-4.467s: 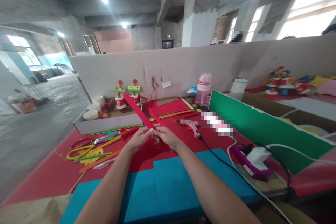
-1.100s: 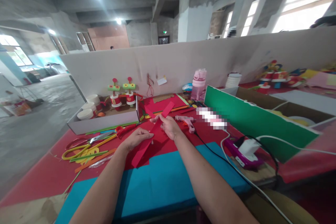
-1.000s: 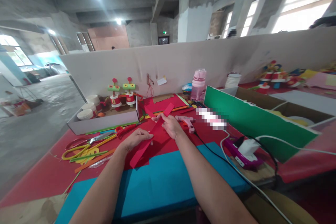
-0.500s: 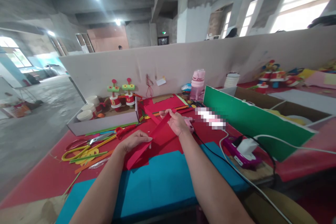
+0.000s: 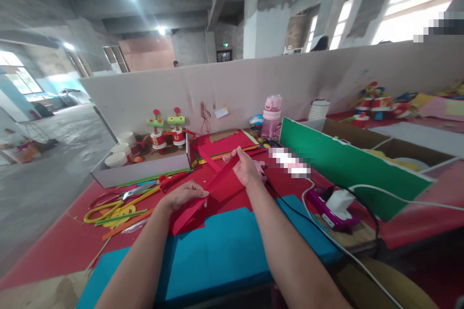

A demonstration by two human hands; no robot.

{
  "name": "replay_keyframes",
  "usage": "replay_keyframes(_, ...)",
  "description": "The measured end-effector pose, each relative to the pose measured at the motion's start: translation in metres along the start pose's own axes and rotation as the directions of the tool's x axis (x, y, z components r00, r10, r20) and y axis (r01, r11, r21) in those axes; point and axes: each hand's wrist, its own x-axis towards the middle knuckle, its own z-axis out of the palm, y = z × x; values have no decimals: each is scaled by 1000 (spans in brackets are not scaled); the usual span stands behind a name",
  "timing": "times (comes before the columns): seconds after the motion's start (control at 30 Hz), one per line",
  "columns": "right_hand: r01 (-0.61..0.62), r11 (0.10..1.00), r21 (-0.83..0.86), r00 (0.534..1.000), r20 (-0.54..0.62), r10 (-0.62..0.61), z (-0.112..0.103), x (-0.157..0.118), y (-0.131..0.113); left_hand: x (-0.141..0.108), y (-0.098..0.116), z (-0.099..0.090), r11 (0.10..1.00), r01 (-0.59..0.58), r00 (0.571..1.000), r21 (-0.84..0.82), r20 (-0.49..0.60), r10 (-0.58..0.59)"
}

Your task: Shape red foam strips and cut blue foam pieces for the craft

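Note:
A long strip of red paper [image 5: 223,178] stretches slantwise between my two hands above the table. My left hand [image 5: 186,194] pinches it at the lower left, thumb on top, and a free end hangs down toward the blue sheet. At the upper right end, my right hand [image 5: 242,166] has its fingers closed on the same strip. Below lies a blue sheet [image 5: 217,251] along the table's front edge. More red paper [image 5: 228,145] lies beyond my hands. A pink tool [image 5: 260,169], partly hidden, rests just past my right hand.
Scissors [image 5: 126,194] and yellow, green and orange strips lie at left. A low box [image 5: 141,174] holds white cups and two cup figures [image 5: 176,135]. At right stand a green-sided box [image 5: 348,169], a purple power strip [image 5: 335,212] with cables, and a pink bottle [image 5: 271,116].
My right hand has tilted slightly, and the strip's face between my hands shows a little broader. My left hand stays nearly in place.

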Motion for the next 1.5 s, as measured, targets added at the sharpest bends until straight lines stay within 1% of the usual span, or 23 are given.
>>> replay_keyframes(0.13, 36, 999, 33, 999, -13, -36, 5, -1, -3, -2, 0, -1, 1000, -21, 1000, -19, 9, 22)
replay_keyframes(0.23, 104, 993, 57, 987, -132, -95, 4, 3, -7, -3, 0, -2, 999, -18, 1000, -37, 24, 19)
replay_keyframes(0.3, 146, 987, 66, 970, -207, -129, 1, 6, -8, -1, 0, -4, 990, -56, 996, -128, -81, 46)
replay_keyframes(0.33, 160, 985, 60, 965, -221, -143, 1, 7, -8, 2, -1, -5, 973, -118, 978, -200, -194, 79)
replay_keyframes(0.37, 163, 986, 43, 966, -212, -150, 2, 6, -6, 5, -2, -7, 939, -213, 937, -270, -330, 117)
replay_keyframes(0.43, 112, 994, -17, 986, -120, -113, 9, 2, 1, 12, -3, -12, 829, -445, 790, -339, -584, 186)
replay_keyframes(0.47, 49, 997, -54, 998, -34, -51, 15, -3, 5, 15, -3, -14, 769, -543, 712, -338, -671, 208)
replay_keyframes(0.5, -42, 995, -89, 996, 72, 48, 21, -8, 10, 18, -3, -15, 718, -614, 649, -328, -727, 223)
replay_keyframes(0.53, -148, 982, -121, 969, 181, 168, 28, -14, 14, 20, -3, -16, 683, -657, 606, -319, -763, 226)
replay_keyframes(0.6, -279, 945, -173, 873, 364, 324, 41, -27, 22, 23, -3, -15, 664, -684, 566, -303, -795, 219)
replay_keyframes(0.67, -304, 927, -221, 784, 495, 375, 49, -36, 27, 24, -2, -9, 680, -672, 569, -292, -791, 222)
replay_keyframes(0.73, -241, 929, -283, 768, 530, 360, 51, -41, 30, 24, -1, -3, 692, -655, 602, -303, -763, 236)
replay_keyframes(0.8, -169, 919, -356, 793, 505, 341, 50, -41, 32, 23, -1, -2, 693, -638, 642, -336, -729, 238)
replay_keyframes(0.87, -133, 898, -418, 812, 474, 341, 46, -38, 32, 22, -2, -6, 690, -633, 643, -351, -734, 217)
replay_keyframes(0.97, -102, 870, -483, 835, 434, 339, 41, -33, 29, 19, -5, -21, 669, -662, 569, -338, -807, 156)
replay_keyframes(1.03, -78, 867, -493, 880, 374, 292, 37, -28, 28, 17, -7, -31, 631, -701, 505, -332, -856, 111)
replay_keyframes(1.1, -59, 886, -459, 950, 248, 191, 33, -22, 27, 15, -9, -38, 590, -732, 461, -341, -886, 59)
replay_keyframes(1.17, -34, 942, -335, 994, 90, 68, 29, -15, 26, 14, -10, -41, 564, -740, 440, -367, -898, -6)
replay_keyframes(1.23, 4, 990, -142, 1000, -5, -5, 28, -11, 24, 15, -9, -41, 544, -733, 448, -408, -892, -64)
replay_keyframes(1.3, -5, 1000, -5, 1000, 15, 5, 31, -12, 22, 16, -9, -37, 532, -717, 477, -450, -874, -95)
replay_keyframes(1.33, -32, 999, 7, 998, 55, 32, 33, -14, 22, 18, -9, -34, 535, -702, 504, -471, -859, -95)
replay_keyframes(1.4, -107, 992, -73, 981, 156, 117, 39, -20, 24, 20, -8, -26, 569, -647, 582, -508, -811, -62)
replay_keyframes(1.5, -155, 965, -211, 946, 250, 206, 46, -28, 33, 25, -9, -11, 662, -511, 736, -548, -677, 7)
